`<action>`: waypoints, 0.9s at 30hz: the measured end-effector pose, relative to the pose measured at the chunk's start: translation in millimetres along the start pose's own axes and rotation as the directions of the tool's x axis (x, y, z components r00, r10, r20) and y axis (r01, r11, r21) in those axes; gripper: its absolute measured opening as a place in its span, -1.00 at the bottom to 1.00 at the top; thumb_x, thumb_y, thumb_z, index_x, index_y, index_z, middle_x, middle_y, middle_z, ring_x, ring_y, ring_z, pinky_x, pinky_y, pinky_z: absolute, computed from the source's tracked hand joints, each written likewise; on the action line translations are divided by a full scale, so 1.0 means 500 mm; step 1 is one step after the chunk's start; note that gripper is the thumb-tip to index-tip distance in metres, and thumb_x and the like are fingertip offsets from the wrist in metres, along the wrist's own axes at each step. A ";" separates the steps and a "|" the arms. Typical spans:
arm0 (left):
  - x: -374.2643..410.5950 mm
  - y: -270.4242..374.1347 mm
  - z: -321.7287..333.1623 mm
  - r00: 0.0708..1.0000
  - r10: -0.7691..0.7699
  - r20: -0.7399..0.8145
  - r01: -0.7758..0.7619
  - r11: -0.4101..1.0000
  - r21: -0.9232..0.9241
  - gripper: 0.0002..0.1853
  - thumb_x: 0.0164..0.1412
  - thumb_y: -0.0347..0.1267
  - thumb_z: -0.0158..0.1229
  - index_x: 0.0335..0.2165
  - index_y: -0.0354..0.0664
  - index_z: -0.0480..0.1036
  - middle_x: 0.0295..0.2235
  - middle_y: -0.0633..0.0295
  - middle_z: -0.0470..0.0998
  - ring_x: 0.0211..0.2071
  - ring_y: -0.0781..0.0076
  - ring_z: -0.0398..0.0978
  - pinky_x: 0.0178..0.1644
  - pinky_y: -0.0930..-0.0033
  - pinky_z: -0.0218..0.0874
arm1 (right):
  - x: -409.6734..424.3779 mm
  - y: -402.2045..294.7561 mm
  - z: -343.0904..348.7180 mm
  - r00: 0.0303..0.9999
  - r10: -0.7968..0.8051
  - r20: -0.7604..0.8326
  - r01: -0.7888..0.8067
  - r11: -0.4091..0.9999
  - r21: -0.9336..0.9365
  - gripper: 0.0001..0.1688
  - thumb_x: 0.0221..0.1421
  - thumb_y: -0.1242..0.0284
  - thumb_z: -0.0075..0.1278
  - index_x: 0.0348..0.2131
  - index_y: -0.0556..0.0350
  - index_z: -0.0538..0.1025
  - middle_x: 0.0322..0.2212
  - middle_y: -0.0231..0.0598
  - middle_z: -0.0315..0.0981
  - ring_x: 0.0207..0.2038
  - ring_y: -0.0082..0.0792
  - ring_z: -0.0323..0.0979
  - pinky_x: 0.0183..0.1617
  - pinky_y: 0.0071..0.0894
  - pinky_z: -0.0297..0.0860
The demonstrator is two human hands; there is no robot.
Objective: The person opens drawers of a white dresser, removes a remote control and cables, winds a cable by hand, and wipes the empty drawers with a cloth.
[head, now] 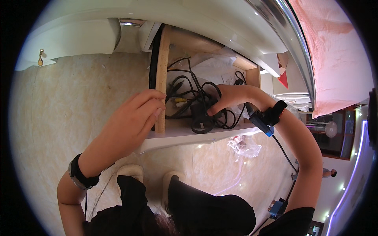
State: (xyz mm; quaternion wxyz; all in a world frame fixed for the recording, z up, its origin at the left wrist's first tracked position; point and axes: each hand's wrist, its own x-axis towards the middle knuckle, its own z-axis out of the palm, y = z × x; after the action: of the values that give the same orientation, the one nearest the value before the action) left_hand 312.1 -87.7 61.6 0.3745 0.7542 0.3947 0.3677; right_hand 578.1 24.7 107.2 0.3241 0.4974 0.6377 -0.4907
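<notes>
An open wooden drawer (161,73) with a white front holds a tangle of black cables (189,73), a black power adapter (199,110), yellow and white plugs (180,100) and clear plastic bags (206,66). My left hand (138,115) rests on the drawer's left side wall, its fingertips over the wooden edge. Inside the drawer, my right hand (229,98) has its thumb on the adapter and cables; its other fingers are hidden behind the cables, so its hold cannot be told.
Crumpled clear plastic (244,146) lies on the tiled floor beyond the drawer front. A white cabinet (73,35) stands behind, with a gold-coloured handle (40,59). Pink cloth (336,59) covers a surface at upper right. A person (327,173) is far off at right.
</notes>
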 end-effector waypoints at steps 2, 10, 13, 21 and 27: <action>-0.002 -0.002 -0.003 1.000 -0.023 0.008 0.023 1.000 -0.002 -0.85 0.14 -0.51 -0.16 -0.35 -0.34 0.33 -0.19 0.08 0.34 -0.22 0.10 0.32 -0.13 0.27 0.17 | -0.015 -0.043 -0.010 0.999 0.043 0.019 -0.042 0.998 -0.052 -0.30 -0.32 0.16 0.19 -0.22 0.29 0.41 -0.42 -0.18 0.46 -0.36 -0.42 0.34 -0.24 -0.49 0.26; -0.005 -0.001 -0.003 0.996 -0.078 0.039 0.080 0.996 -0.049 -0.85 0.15 -0.54 -0.19 -0.35 -0.34 0.33 -0.15 0.07 0.34 -0.18 0.11 0.34 -0.09 0.33 0.17 | -0.042 -0.007 -0.025 0.998 0.036 -0.046 -0.039 0.997 -0.069 -0.24 -0.34 0.11 0.18 -0.26 0.40 0.39 -0.41 -0.11 0.43 -0.35 -0.34 0.34 -0.26 -0.47 0.24; -0.006 0.000 -0.005 0.996 -0.086 0.036 0.089 0.993 -0.080 -0.85 0.16 -0.54 -0.20 -0.35 -0.34 0.32 -0.14 0.07 0.33 -0.18 0.12 0.34 -0.09 0.33 0.17 | -0.089 -0.016 -0.040 0.986 -0.086 -0.142 0.077 0.995 -0.068 -0.28 -0.35 0.12 0.18 -0.29 0.37 0.39 -0.47 -0.17 0.40 -0.37 -0.37 0.31 -0.26 -0.50 0.22; -0.008 0.010 -0.009 0.990 -0.137 0.043 0.141 0.984 -0.110 -0.84 0.15 -0.56 -0.21 -0.34 -0.33 0.32 -0.13 0.09 0.33 -0.18 0.14 0.35 -0.09 0.37 0.16 | -0.279 0.076 -0.088 0.928 -0.108 -0.357 0.193 0.958 0.211 -0.30 -0.31 0.49 0.17 -0.09 0.26 0.29 -0.32 -0.26 0.39 -0.35 -0.50 0.36 -0.23 -0.57 0.32; -0.014 0.007 -0.004 0.987 -0.160 0.008 0.160 0.983 -0.091 -0.84 0.15 -0.52 -0.21 -0.35 -0.34 0.31 -0.14 0.08 0.34 -0.21 0.09 0.35 -0.11 0.34 0.17 | -0.486 0.249 -0.030 0.857 0.186 -0.480 0.043 0.904 0.426 -0.30 -0.30 0.49 0.17 -0.08 0.26 0.28 -0.31 -0.26 0.40 -0.33 -0.47 0.38 -0.21 -0.52 0.34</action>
State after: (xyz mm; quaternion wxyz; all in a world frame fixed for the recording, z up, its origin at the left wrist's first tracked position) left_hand 308.6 -94.8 63.4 0.4371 0.7023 0.4365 0.3537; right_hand 769.4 -35.0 293.4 0.0467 0.6913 0.5595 -0.4548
